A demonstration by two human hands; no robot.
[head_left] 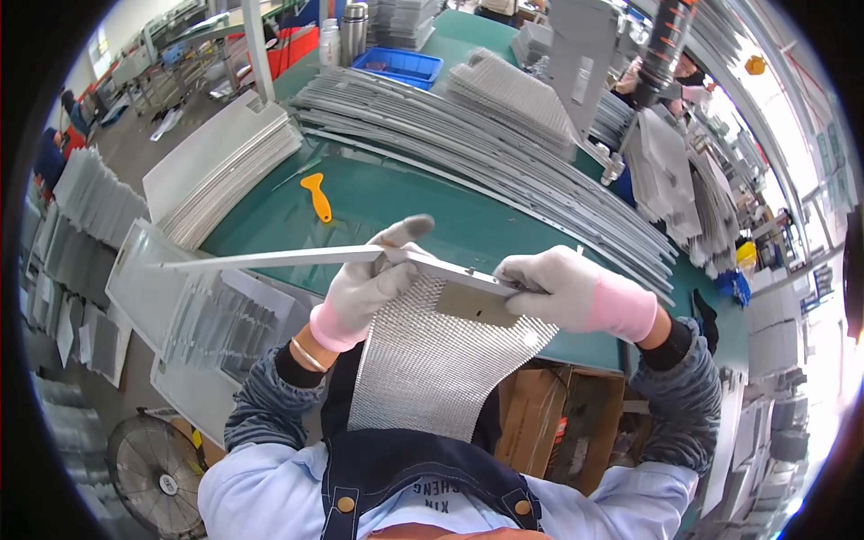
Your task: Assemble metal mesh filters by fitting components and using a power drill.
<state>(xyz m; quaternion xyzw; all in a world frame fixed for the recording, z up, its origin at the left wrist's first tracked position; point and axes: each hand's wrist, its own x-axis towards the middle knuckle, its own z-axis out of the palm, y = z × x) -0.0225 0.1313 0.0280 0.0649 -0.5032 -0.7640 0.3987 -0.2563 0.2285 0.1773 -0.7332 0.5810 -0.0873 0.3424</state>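
Observation:
A silvery metal mesh sheet hangs in front of my body, its lower end against my apron. Along its top edge runs a thin light metal frame strip, bent at my left hand, with one length reaching out to the left. My left hand, in a white glove with a pink cuff, is closed round the strip at this bend, thumb or forefinger raised. With its fingers pinched, my right hand, gloved alike, grips the strip's right end. A flat grey-beige patch shows on the mesh beside it.
On the green table lies an orange scraper. Long metal strips are piled behind it. Stacked panels stand at left, a blue tray farther back. A cardboard box is below the table, a fan at lower left.

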